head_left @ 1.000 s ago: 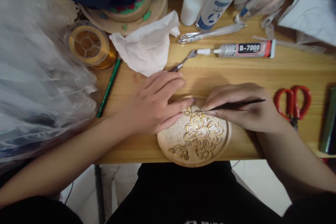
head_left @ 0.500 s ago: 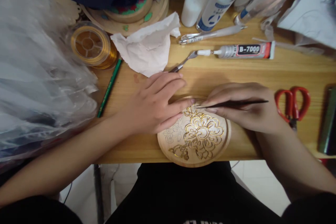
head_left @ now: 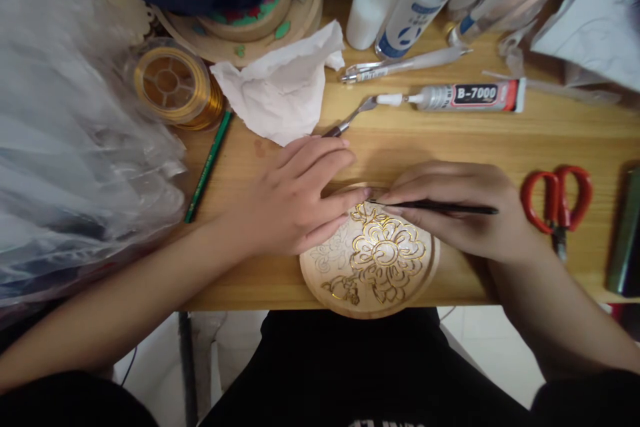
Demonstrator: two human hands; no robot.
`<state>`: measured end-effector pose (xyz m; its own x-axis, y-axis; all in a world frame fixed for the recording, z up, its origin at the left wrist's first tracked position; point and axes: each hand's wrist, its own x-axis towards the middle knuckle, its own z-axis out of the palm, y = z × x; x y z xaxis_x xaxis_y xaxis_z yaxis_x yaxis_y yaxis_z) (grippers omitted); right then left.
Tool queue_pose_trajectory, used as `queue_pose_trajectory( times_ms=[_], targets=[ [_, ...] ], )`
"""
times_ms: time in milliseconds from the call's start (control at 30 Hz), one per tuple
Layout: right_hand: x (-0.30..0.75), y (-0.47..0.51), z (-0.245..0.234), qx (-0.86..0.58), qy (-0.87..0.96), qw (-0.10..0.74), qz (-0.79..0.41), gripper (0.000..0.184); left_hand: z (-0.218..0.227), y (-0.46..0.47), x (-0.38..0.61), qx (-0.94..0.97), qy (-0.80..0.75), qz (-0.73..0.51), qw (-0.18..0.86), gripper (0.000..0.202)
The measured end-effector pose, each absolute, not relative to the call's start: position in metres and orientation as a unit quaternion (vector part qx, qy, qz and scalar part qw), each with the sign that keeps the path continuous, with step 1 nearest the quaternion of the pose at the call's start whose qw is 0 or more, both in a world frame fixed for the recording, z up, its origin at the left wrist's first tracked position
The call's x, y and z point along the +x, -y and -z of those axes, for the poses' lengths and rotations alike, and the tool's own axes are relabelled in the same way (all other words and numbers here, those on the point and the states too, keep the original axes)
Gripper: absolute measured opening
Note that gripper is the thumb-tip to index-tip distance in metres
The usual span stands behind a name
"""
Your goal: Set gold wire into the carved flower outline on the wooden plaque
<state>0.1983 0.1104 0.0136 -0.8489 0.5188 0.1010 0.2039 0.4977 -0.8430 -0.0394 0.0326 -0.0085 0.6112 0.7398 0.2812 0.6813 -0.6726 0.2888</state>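
Note:
A round wooden board (head_left: 431, 267) lies at the table's front edge, bearing a flower design outlined in gold wire (head_left: 385, 252) and fainter drawn lines at its left. My left hand (head_left: 305, 200) rests with fingers spread, its index fingertip pressed on the board's upper part. Pinched in my right hand (head_left: 455, 203) are slim dark tweezers (head_left: 445, 206), their tip beside that left fingertip. What the tip touches is too small to make out. Just beyond my left fingers, a palette knife (head_left: 353, 118) has part of its handle hidden by the hand.
Around the hands lie a green pencil (head_left: 207, 170), a gold wire spool (head_left: 173, 87), crumpled tissue (head_left: 285, 87), a B-7000 glue tube (head_left: 470, 96), a pen (head_left: 405, 65) and red-handled scissors (head_left: 556, 203). Bottles (head_left: 415, 7) stand behind. Plastic sheeting (head_left: 85, 147) covers the left side.
The tweezers' rear end has dropped slightly toward me and their tip has shifted a little to the left. My left hand and the board stay in place.

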Motion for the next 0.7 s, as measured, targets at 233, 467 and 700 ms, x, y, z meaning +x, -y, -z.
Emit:
queue_pose_trajectory(
  times_ms=[233, 467, 700],
  targets=[
    [0.198, -0.111, -0.01, -0.207, 0.838, 0.186, -0.47, 0.007, 0.008, -0.033, -0.04, 0.897, -0.397, -0.184, 0.064, 0.031],
    [0.199, -0.116, -0.009, -0.204, 0.796, 0.191, -0.537, 0.007, 0.013, -0.032, -0.04, 0.892, -0.395, -0.209, 0.059, 0.03],
    [0.204, -0.124, -0.007, -0.166, 0.756, 0.166, -0.611, 0.008, 0.012, -0.033, -0.04, 0.895, -0.394, -0.199, 0.062, 0.033]
  ],
)
